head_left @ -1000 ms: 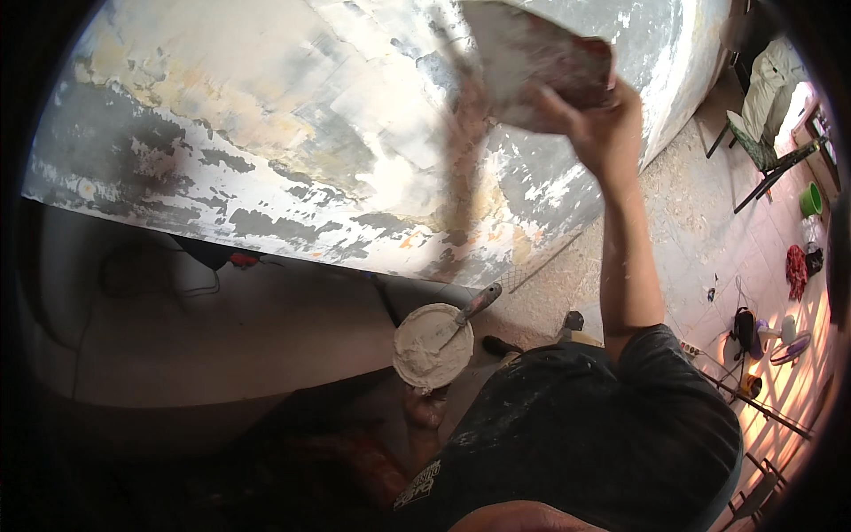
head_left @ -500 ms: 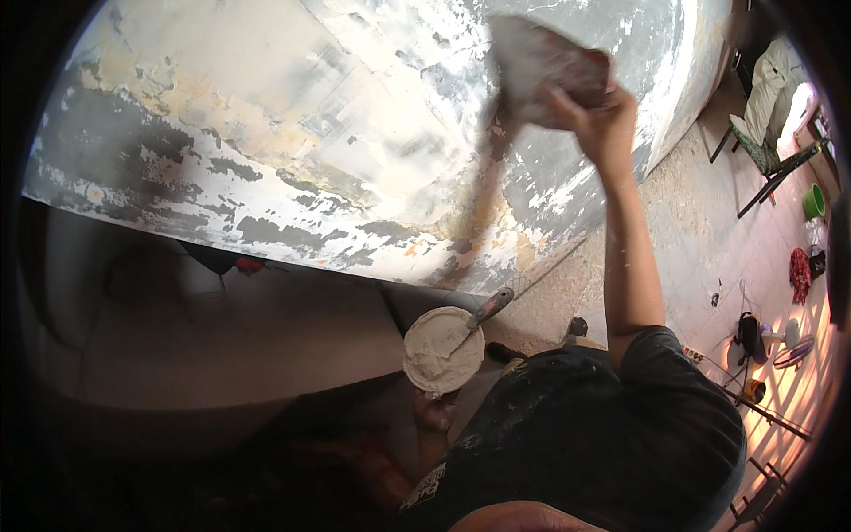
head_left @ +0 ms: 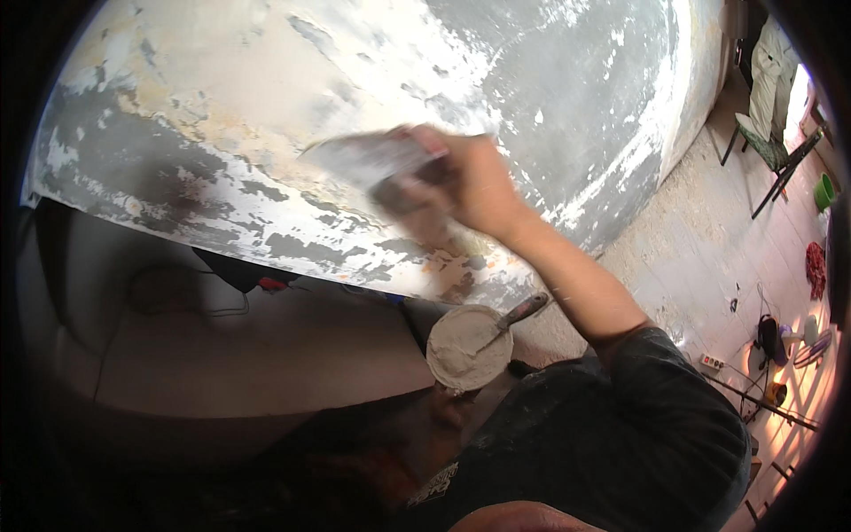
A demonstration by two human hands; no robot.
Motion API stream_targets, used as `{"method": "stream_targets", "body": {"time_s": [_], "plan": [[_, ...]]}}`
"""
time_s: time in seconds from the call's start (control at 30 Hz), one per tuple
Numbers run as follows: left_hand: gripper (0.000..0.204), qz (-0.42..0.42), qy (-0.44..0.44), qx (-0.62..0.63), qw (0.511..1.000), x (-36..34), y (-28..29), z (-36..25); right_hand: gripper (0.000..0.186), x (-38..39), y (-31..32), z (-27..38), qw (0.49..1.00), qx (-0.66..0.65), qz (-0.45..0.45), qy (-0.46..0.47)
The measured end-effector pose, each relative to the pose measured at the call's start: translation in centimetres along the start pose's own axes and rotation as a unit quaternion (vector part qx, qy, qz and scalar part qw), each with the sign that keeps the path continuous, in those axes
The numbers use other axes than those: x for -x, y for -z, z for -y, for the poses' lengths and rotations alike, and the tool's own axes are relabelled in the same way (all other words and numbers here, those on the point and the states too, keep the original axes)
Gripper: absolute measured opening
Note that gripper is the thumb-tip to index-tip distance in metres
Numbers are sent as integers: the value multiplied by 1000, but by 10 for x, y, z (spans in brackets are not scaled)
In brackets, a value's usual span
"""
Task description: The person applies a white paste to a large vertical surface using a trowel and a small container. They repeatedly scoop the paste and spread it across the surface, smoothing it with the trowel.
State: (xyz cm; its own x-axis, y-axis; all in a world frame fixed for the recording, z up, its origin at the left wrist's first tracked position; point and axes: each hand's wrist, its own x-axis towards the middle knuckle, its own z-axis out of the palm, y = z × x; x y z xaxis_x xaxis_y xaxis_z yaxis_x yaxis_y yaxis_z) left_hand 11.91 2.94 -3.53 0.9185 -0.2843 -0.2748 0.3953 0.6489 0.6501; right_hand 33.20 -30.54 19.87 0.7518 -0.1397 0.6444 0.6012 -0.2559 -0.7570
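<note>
A large curved panel (head_left: 266, 71), patched grey, white and yellowish, fills the upper view. My right hand (head_left: 479, 191) is closed on a flat, putty-smeared spreader (head_left: 363, 155) with a reddish edge, over the panel's middle and blurred by motion. Below the panel, my left hand (head_left: 450, 408), in shadow, holds up a round tub of beige putty (head_left: 461, 350) from beneath. A putty knife (head_left: 527, 306) leans in the tub with its dark handle over the rim.
A folding chair (head_left: 776, 164) with pale cloth (head_left: 767, 80), a green bucket (head_left: 823, 191), a red cloth (head_left: 815, 266), a fan (head_left: 811, 350), a power strip (head_left: 711, 362) and cords are on the right. A dark space lies under the panel's lower edge.
My right hand and spreader have swept down and to the left from the panel's upper right. The tub in my left hand appears shifted slightly right.
</note>
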Motion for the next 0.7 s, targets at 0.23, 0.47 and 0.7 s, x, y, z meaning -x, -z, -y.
{"method": "stream_targets", "body": {"time_s": [0.23,0.47,0.7], "plan": [[83,27,-6,37,999,3,19,11,29,-5,138,-48,949,119,-289,-49],[80,-17,1,11,1000,3,12,10,31,22,151,-10,940,-18,-341,0],[78,6,38,10,999,-18,13,26,35,99,154,-43,949,-81,-285,-104]]}}
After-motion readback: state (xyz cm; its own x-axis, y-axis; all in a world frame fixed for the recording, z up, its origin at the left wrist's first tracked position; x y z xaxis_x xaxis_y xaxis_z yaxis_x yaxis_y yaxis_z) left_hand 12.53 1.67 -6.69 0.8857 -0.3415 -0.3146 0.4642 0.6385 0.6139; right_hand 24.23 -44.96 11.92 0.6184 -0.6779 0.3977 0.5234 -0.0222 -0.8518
